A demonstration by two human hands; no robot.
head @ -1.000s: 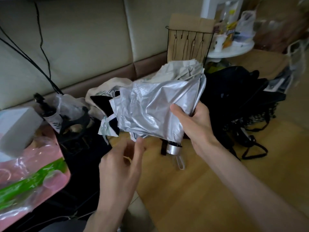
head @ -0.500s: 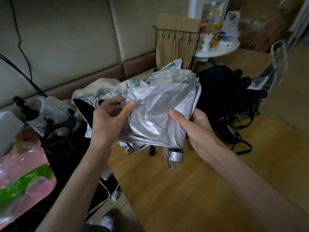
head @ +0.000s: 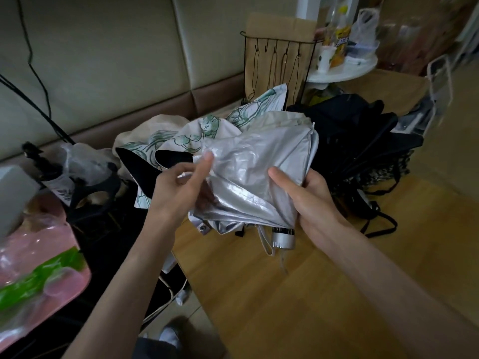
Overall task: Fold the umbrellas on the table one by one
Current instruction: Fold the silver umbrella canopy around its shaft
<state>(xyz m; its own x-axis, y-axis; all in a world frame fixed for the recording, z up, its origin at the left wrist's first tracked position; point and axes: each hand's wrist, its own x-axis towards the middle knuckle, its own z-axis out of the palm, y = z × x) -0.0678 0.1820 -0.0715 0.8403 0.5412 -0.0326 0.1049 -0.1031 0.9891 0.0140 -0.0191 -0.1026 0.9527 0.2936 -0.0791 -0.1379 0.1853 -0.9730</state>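
I hold a collapsed silver umbrella (head: 255,174) above the wooden table (head: 298,294). Its crumpled canopy points up and its silver handle (head: 283,237) with a white strap hangs down. My right hand (head: 305,198) grips the bundle low on its right side, thumb across the fabric. My left hand (head: 181,187) pinches a loose fold of the canopy at its left edge. Behind it lies a white umbrella with a green floral print (head: 207,130) and black lining. A black umbrella (head: 363,141), partly spread, lies at the right.
A wire rack with hooks (head: 280,60) stands before a cardboard piece at the table's back. A round white shelf (head: 344,66) holds bottles and bags. At left are a pink-and-green plastic bag (head: 39,275) and dark clutter. Cables hang on the padded wall.
My left hand rose from below the umbrella to its left edge and took hold of a canopy fold. The floral umbrella behind came into fuller view. My right hand kept its grip.
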